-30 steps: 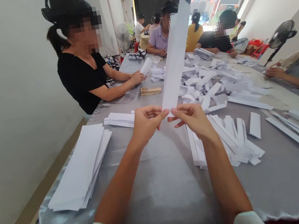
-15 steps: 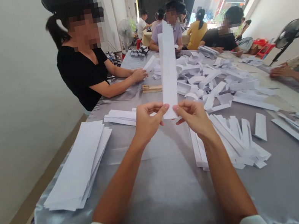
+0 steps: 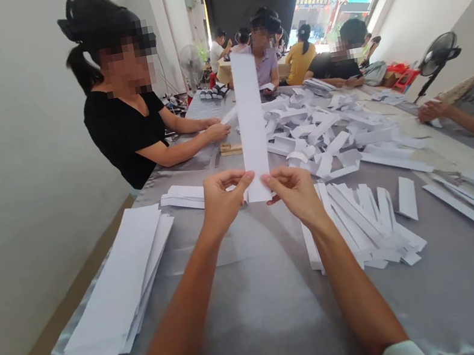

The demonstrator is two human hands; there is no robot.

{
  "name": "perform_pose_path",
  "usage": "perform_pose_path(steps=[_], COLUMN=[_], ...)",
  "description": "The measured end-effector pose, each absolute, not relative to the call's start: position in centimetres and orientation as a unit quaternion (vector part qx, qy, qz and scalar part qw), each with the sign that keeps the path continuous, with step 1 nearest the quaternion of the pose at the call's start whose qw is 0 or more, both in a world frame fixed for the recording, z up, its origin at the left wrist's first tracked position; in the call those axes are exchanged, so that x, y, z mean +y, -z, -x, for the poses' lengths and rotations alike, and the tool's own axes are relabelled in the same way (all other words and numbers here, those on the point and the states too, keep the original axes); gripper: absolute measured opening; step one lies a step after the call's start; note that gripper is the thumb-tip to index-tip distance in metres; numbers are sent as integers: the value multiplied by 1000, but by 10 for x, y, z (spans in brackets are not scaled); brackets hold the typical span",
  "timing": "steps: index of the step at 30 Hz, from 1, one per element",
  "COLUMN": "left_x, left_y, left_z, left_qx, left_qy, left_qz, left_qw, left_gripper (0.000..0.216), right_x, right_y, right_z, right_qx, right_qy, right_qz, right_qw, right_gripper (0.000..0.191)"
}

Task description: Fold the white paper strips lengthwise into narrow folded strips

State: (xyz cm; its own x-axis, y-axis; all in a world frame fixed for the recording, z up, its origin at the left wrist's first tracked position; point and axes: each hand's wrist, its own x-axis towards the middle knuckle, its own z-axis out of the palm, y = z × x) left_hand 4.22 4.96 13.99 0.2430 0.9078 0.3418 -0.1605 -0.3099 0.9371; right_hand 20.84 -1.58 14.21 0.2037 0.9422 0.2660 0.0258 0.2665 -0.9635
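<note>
Held upright between both hands is a long white paper strip, its lower end just above the table. My left hand pinches the strip's lower left edge between thumb and fingers. On the lower right edge, my right hand grips it the same way. To the left lies a stack of flat white paper sheets. Behind my left hand are some narrow folded papers. Beside my right forearm sits a pile of folded paper strips.
The table has a grey satin cloth. A large heap of folded papers spreads beyond my hands, near a small wooden block. A person in black works at the left; others sit farther back and right. A black fan stands at right.
The paper strip has turned from slanted and partly folded-looking to upright, its broad face towards me. My hands still grip its lower end. The whole view has shifted slightly.
</note>
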Motion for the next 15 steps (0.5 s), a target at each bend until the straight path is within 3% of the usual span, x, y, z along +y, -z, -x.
perform_pose_path(steps=[7,15], left_x=[52,55], left_y=[-139,-140], left_z=[-41,-37], left_qx=[284,277], left_qy=[-507,-536], left_qz=[-618,-604], left_qw=[529,521], left_gripper=[38,31], right_x=[-17,-17], right_y=[-144,-145], right_z=[-206,-199], right_qx=[-520,-500], right_qy=[-325,-366], right_qz=[475,467], right_qw=[631,631], right_gripper=[42,39])
